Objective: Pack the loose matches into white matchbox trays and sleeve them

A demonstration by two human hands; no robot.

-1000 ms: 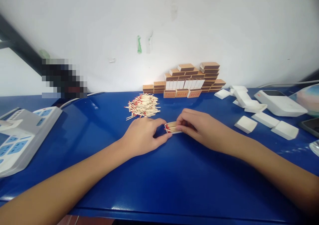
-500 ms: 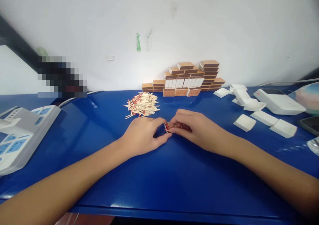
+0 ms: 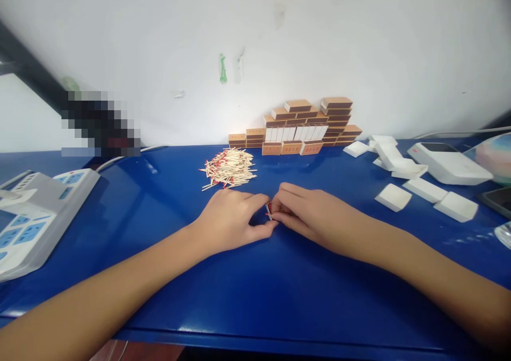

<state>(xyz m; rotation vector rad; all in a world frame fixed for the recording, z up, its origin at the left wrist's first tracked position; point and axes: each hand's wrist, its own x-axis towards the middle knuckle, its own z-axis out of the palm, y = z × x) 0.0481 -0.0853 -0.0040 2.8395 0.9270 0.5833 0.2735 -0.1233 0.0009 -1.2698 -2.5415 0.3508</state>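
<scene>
A small white-edged matchbox tray (image 3: 269, 208) with red match heads inside lies on the blue table between my two hands. My left hand (image 3: 231, 217) holds the tray's left end between thumb and forefinger. My right hand (image 3: 307, 206) bends over the tray from the right, its fingertips pinched together at the matches, and it hides most of the tray. By the right thumb tip a red match head pokes out. Behind my left hand lies a loose heap of matches (image 3: 229, 167) with pale sticks and red heads.
Against the wall stand stacked matchboxes (image 3: 295, 119). Several white empty-looking trays (image 3: 393, 197) lie to the right, near a white device (image 3: 449, 164) with a dark screen. A power strip (image 3: 51, 212) sits at the left. The table (image 3: 239, 297) ends at a front edge.
My right hand has lowered slightly and its fingers have closed in over the tray, covering more of the match heads. The left hand keeps its hold on the tray.
</scene>
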